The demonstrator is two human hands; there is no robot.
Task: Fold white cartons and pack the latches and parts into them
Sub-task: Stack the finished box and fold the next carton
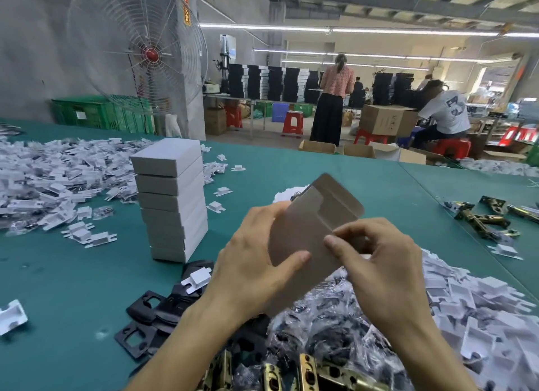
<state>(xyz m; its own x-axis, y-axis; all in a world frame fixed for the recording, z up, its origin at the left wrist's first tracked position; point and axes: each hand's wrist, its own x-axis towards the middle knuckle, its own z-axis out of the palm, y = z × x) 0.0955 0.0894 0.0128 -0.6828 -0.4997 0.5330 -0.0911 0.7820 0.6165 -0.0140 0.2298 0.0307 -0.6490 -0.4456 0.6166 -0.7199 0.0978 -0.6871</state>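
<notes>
Flat carton [309, 230] between both hands

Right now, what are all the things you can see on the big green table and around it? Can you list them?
Flat carton: one, grey-brown side showing, held up in both hands.
Stack of cartons: about eight, white, left of centre on the table.
Table: one, teal-green cover.
White inserts: too many to count, heaped far left and near right.
Black plates: several, near left of the hands.
Bagged parts: a heap, clear bags, under the hands.
Brass latches: several, right edge and bottom.
Fan: one, white cage, red hub, behind table.
Red stools: several, on the floor.
Left hand: grips the carton.
Right hand: pinches the carton.
</notes>
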